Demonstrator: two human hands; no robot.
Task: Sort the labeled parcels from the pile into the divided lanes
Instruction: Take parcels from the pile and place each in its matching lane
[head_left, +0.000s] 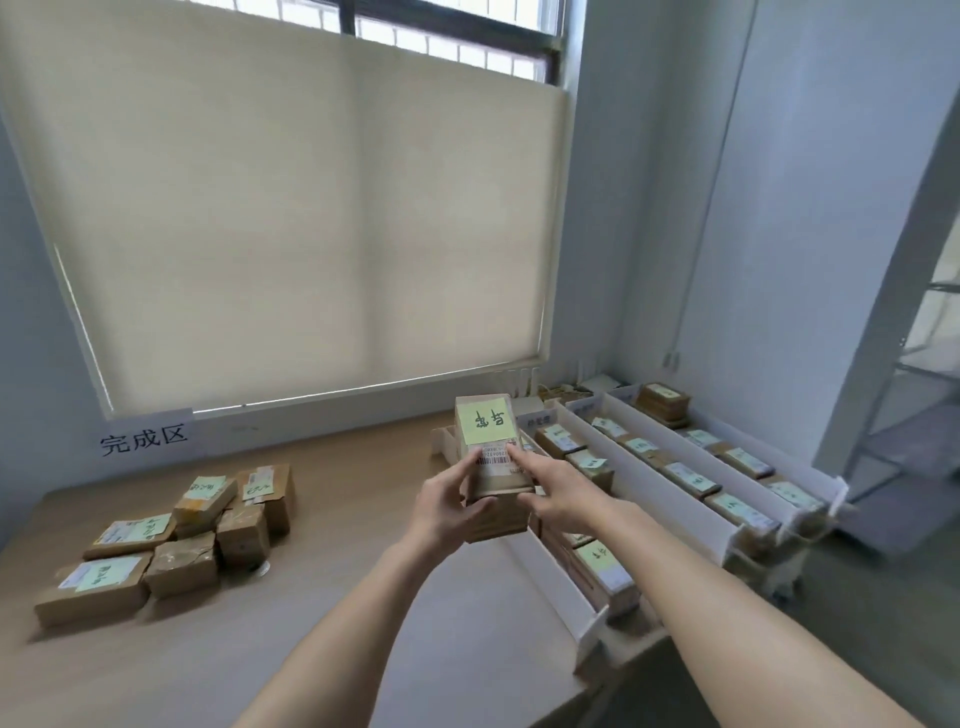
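Note:
I hold a brown cardboard parcel (488, 441) upright in front of me, above the near end of the lanes. A green sticky note with handwriting and a barcode label face me. My left hand (447, 504) grips its lower left side. My right hand (550, 493) grips its lower right side, forefinger on the barcode label. A pile of brown parcels (171, 540) with green notes lies on the table at the left. White divided lanes (649, 488) run along the right, each holding a row of labeled parcels.
The wooden table (337, 597) stands against a window with a drawn beige blind (291, 218). A white paper sign (145, 439) with black characters hangs below the sill at the left. A grey metal rack (904, 415) stands at the far right.

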